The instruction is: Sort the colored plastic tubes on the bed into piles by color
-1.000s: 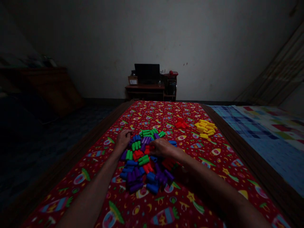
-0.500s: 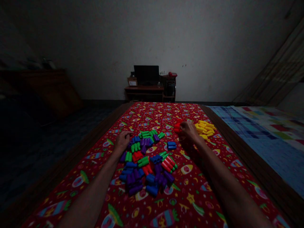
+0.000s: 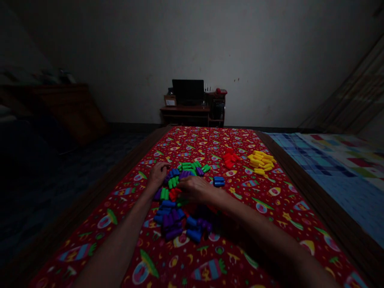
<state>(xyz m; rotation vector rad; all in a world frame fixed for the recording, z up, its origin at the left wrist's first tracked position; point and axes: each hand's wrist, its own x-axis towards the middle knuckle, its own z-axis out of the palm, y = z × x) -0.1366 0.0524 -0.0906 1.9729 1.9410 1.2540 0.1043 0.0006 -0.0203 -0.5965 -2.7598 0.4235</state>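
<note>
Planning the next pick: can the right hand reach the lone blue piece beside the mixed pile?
Probably yes. The blue piece lies alone on the red cloth just right of the right hand, with nothing over it or between them.

Plastic pieces (green, red, blue, purple) lie heaped.

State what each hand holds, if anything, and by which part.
It cannot be told. The right hand lies palm-down on the mixed pile; the left hand touches its left edge. Any grip is hidden.
</note>
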